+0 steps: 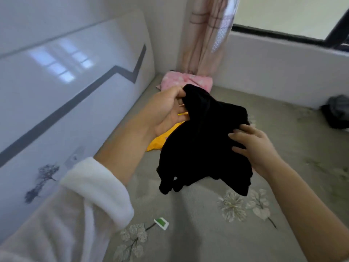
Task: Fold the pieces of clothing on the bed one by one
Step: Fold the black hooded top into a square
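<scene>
Head view, one frame, some motion blur.

Black garment [200,144]: held up off the bed [283,186], bunched and not yet folded. Its lower edges hang just above the sheet. It is too dark and crumpled to tell what kind of clothing it is.

Left hand [166,108]: palm turned up. The thumb and forefinger pinch the garment's top corner and the other fingers are loosely spread beneath it. A white fleece sleeve [94,186] is pushed back to mid-forearm.

Right hand [253,148]: seen from the back, on the garment's right edge. The fingers are curled onto the cloth. The thumb is hidden behind the fabric, so this is probably a grip, not just a touch.

Yellow garment [158,142]: lies flat on the bed, below and behind the black one and partly covered by it in this view.

Pink folded cloth [187,82]: in the far corner of the bed, at the foot of the pink curtain [205,35].

Dark grey heap [338,112]: at the right edge of the bed, against the low wall and well apart from the hands.

Small green-and-white tag [161,223]: on the sheet near the flower print, in front of the left arm.

Glossy white headboard [75,82]: carries a dark zigzag line and runs along the left side.
</scene>
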The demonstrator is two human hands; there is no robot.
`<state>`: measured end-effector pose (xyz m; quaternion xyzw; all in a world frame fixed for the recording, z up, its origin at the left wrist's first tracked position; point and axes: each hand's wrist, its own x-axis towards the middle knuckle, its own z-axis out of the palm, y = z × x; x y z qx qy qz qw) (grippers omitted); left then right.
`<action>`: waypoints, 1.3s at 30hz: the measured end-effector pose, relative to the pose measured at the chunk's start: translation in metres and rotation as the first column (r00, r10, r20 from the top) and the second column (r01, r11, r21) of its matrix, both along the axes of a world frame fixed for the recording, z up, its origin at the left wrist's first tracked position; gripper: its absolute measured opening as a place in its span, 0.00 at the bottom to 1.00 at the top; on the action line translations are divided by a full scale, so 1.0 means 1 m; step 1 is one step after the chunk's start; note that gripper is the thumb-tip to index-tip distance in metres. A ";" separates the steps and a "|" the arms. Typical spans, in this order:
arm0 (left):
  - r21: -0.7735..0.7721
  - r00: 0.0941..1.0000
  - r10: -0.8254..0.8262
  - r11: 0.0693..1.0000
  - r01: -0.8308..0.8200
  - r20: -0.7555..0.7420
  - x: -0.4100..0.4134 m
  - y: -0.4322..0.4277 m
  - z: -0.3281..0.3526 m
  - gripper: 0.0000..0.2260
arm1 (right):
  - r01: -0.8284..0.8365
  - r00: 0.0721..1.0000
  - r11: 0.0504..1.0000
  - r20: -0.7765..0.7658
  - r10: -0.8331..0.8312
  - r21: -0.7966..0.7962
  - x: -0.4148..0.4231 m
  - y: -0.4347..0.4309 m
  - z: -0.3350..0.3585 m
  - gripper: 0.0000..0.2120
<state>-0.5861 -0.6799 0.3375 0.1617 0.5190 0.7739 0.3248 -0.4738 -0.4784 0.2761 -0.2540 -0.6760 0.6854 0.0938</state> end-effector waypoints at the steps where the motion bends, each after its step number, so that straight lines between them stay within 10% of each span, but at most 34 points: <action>1: -0.017 1.000 -0.011 1.000 0.011 -0.011 0.013 0.019 0.009 0.11 | -0.091 0.994 0.996 0.053 0.090 0.010 0.013 -0.007 -0.001 0.23; 4: -0.079 0.998 -0.052 0.996 0.050 -0.024 0.058 0.074 0.029 0.08 | -0.291 0.946 0.954 0.164 0.278 0.064 0.046 -0.038 -0.010 0.14; 8: -0.123 0.998 -0.020 0.992 0.012 -0.060 0.102 0.120 0.037 0.08 | -0.052 0.971 0.997 0.237 0.036 0.060 0.076 -0.021 -0.021 0.15; 17: -0.534 0.984 0.095 0.830 -0.162 -0.151 0.149 0.093 -0.038 0.09 | -0.005 0.998 0.925 -0.066 -0.022 -0.381 0.109 0.071 0.068 0.09; 25: -0.594 0.925 -0.313 0.794 0.130 -0.216 0.185 0.076 -0.130 0.37 | -0.007 0.968 0.864 -0.219 -0.120 -0.503 0.117 0.095 0.109 0.11; 30: -0.585 0.895 -0.062 0.776 -0.234 -0.441 0.184 0.118 -0.148 0.47 | -0.026 0.956 0.848 -0.261 -0.133 -0.529 0.126 0.103 0.133 0.11; 39: -0.382 0.836 0.122 0.848 -0.368 -0.535 0.150 0.152 -0.073 0.09 | 0.267 0.840 0.753 -0.238 -0.488 -0.601 0.162 0.167 0.145 0.13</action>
